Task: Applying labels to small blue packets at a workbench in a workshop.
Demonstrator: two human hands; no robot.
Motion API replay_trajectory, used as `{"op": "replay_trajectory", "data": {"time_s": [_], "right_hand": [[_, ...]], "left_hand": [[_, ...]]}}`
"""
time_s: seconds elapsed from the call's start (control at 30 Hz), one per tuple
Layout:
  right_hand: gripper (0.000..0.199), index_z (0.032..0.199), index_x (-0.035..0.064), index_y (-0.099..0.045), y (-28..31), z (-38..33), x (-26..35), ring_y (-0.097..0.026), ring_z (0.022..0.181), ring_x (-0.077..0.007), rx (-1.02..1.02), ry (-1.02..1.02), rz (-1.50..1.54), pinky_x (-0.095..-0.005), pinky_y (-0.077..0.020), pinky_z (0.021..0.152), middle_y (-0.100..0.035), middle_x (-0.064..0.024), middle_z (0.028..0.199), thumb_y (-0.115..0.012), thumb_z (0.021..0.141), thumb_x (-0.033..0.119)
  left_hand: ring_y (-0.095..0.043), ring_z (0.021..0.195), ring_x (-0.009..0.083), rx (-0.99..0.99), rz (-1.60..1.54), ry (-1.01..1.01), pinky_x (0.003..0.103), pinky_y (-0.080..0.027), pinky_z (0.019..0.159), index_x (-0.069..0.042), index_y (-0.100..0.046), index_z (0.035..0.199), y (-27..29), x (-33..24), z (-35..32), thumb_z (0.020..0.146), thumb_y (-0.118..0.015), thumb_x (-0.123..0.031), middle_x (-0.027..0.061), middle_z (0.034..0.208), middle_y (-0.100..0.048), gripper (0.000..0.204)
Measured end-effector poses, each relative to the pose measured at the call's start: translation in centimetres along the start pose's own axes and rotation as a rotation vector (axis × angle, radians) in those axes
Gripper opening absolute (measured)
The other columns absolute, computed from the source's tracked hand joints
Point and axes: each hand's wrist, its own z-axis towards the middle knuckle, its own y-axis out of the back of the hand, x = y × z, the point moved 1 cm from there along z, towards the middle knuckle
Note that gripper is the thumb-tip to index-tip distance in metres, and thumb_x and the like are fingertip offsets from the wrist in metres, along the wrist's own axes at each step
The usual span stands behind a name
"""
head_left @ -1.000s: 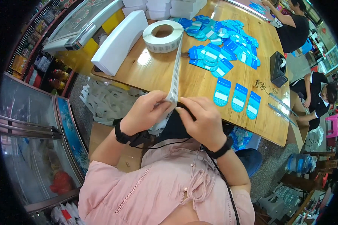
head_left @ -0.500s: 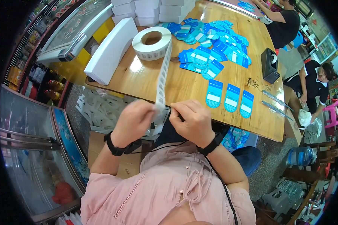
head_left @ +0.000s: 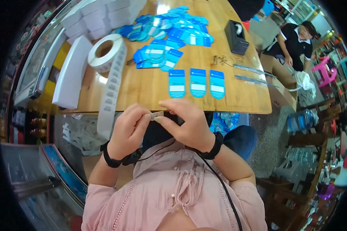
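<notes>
Just below the near edge of the wooden tabletop (head_left: 150,86), close to my chest, I held a small whitish rectangular sticker label (head_left: 156,115) between both hands, my left hand (head_left: 129,131) with its grip pinched on the label's left end and my right hand (head_left: 187,123) with its grip closed on the right end. A long white strip of labels (head_left: 111,92) ran from the big white roll of label tape (head_left: 104,52) on the tabletop down past my left hand, and three blue-and-white card tags (head_left: 197,83) lay in a row near the edge, just beyond my fingers.
</notes>
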Motion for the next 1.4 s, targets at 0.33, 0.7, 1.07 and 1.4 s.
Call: {"op": "replay_trajectory", "data": {"time_s": [0.33, 0.7, 1.07, 1.4], "right_hand": [[0.014, 0.112, -0.0017, -0.077, 4.2, -2.4, -1.9, -0.072, 0.095, -0.0093, -0.027, -0.467, 0.434, -0.0244, -0.0591, 0.084, -0.077, -0.0047, 0.104, -0.079, 0.099, 0.000], [0.013, 0.103, 0.0020, -0.078, 7.1, -2.7, -2.4, -0.075, 0.082, -0.0190, -0.160, -0.181, 0.053, -0.0299, -0.0588, 0.074, -0.077, -0.0099, 0.092, -0.085, 0.092, 0.003], [0.012, 0.099, 0.0040, -0.077, 10.0, -4.1, -2.4, -0.070, 0.074, -0.0236, -0.224, -0.064, -0.182, -0.0324, -0.0549, 0.067, -0.073, -0.0099, 0.085, -0.084, 0.089, 0.001], [0.011, 0.107, 0.0020, -0.076, 12.6, -5.9, -5.0, -0.069, 0.077, -0.0098, -0.381, -0.454, 0.077, -0.0259, -0.0554, 0.070, -0.076, -0.0019, 0.094, -0.080, 0.097, 0.001]], "left_hand": [[-0.063, 0.082, 0.0372, 0.022, 0.033, -0.226, 0.043, -0.051, 0.073, 0.001, -0.067, 0.104, -4.2, -1.6, 3.0, 0.100, -0.067, -0.001, 0.0168, 0.093, -0.064, 0.004], [-0.063, 0.077, 0.0316, 0.019, 0.025, -0.150, 0.039, -0.050, 0.067, -0.001, -0.070, 0.099, -7.3, -2.4, 5.1, 0.098, -0.072, -0.002, 0.0143, 0.088, -0.064, 0.002], [-0.062, 0.067, 0.0178, 0.062, -0.072, -0.125, 0.031, -0.049, 0.062, -0.002, -0.080, 0.104, -9.9, -2.4, 6.8, 0.096, -0.079, -0.006, 0.0083, 0.080, -0.067, 0.009], [-0.066, 0.075, 0.0221, -0.003, -0.028, -0.113, 0.034, -0.051, 0.065, -0.003, -0.079, 0.112, -10.4, -1.1, 8.1, 0.093, -0.079, -0.003, 0.0113, 0.088, -0.069, 0.019]]}}
